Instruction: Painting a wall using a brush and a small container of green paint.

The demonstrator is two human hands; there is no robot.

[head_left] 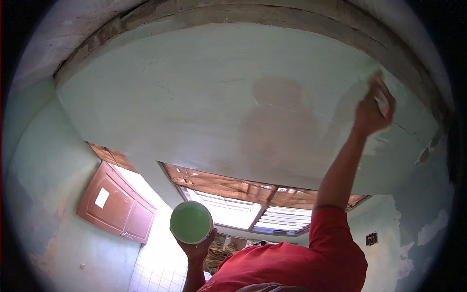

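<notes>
My right hand (370, 113) is raised high at the upper right, shut on a paintbrush (383, 97) whose bristles press against a pale green wall (194, 97). The arm wears a red sleeve (331, 233). My left hand (197, 249) is low in the middle and holds up a round container of green paint (191, 222) from underneath. The wall around the brush looks freshly coated. A shadow of head and shoulders (277, 126) falls on it left of the brush.
A brown wooden door (116, 207) stands open at the left beside a bright doorway and white tiles (155, 270). A louvred window (248, 207) with a wooden frame sits below the painted area. A rough beam (243, 12) runs along the top. Peeling patches (430, 228) mark the right wall.
</notes>
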